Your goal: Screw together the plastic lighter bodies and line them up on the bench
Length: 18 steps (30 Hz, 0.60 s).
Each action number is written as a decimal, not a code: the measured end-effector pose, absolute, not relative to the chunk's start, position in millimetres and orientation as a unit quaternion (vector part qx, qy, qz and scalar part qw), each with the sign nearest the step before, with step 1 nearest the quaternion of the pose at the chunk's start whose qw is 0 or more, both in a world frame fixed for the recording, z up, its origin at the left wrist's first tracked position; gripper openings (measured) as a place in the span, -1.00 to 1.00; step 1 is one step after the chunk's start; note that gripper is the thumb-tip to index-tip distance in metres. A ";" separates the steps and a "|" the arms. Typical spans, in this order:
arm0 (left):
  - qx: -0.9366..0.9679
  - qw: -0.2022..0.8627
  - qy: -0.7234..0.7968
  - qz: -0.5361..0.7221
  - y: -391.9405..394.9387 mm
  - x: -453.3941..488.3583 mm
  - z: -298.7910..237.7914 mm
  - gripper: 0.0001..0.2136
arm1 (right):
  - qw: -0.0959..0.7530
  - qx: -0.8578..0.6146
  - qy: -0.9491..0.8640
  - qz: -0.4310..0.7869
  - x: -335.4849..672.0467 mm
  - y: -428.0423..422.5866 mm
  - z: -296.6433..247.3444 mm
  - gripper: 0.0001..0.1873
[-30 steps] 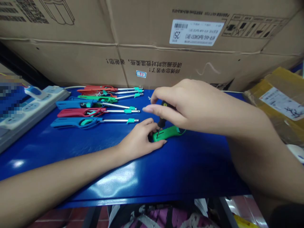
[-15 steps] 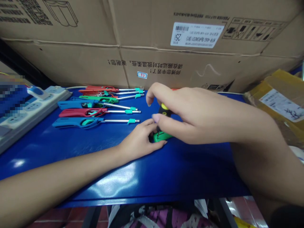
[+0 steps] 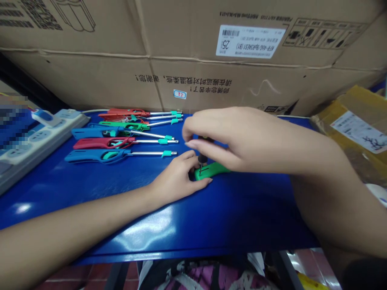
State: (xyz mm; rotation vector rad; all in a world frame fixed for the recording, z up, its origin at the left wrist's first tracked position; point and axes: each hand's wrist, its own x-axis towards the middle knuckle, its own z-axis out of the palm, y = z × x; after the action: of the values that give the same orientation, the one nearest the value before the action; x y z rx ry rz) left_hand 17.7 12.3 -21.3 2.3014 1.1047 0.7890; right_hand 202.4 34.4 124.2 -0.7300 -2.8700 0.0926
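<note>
A green lighter (image 3: pixel 213 170) lies on the blue table, its far part hidden under my right hand. My left hand (image 3: pixel 178 173) grips the end of its handle, thumb along the near side and fingers on the far side. Upright over that end stands a screwdriver (image 3: pixel 202 158), its tip touching the green handle. My right hand (image 3: pixel 223 139) is wrapped round the screwdriver's grip from above, hiding most of it. To the left lie several long-necked lighters in a row, among them a blue one (image 3: pixel 96 156) and a red one (image 3: pixel 104 143).
A white power strip (image 3: pixel 39 135) with a plug in it runs along the table's left side. Behind stands a large cardboard box (image 3: pixel 184 68). At the right is a smaller taped box (image 3: pixel 356 125). The blue table's (image 3: pixel 193 241) front edge is close to my body.
My right hand has turned and closed over the screwdriver's grip, covering the yellow top that showed before. More of the green lighter shows now. My left hand keeps its place.
</note>
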 end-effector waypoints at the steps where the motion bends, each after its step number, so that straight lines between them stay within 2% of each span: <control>1: 0.836 0.237 0.401 0.290 11.9 17.9 -20.5 -0.79 | 0.087 -0.229 -0.969 0.046 202.7 34.3 124.1 -0.72; 3: 0.833 0.243 0.401 0.294 11.2 18.3 -19.1 -0.78 | 0.084 -0.222 -0.970 0.056 203.3 33.1 123.9 -0.69; 8: 0.835 0.235 0.406 0.289 11.3 17.8 -19.8 -0.78 | 0.097 -0.285 -0.954 -0.015 203.5 31.4 120.6 -0.54; 11: 0.832 0.252 0.403 0.287 11.7 17.5 -20.3 -0.78 | 0.080 -0.288 -0.954 0.024 204.4 30.7 121.2 -0.41; 13: 0.830 0.259 0.402 0.288 11.2 17.8 -19.4 -0.78 | 0.073 -0.296 -0.952 0.035 204.2 29.5 123.2 -0.47; 15: 0.831 0.256 0.402 0.288 10.6 18.1 -18.3 -0.79 | 0.077 -0.305 -0.949 0.015 203.1 28.7 125.4 -0.62; 18: 0.832 0.253 0.402 0.287 10.5 17.9 -17.8 -0.79 | 0.078 -0.290 -0.954 0.008 202.1 28.9 127.8 -0.69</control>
State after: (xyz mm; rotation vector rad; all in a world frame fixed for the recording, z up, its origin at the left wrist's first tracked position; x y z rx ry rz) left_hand 17.9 10.5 -17.8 2.2619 1.0937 0.7794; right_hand 202.1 28.9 127.8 -0.8674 -2.8563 0.0241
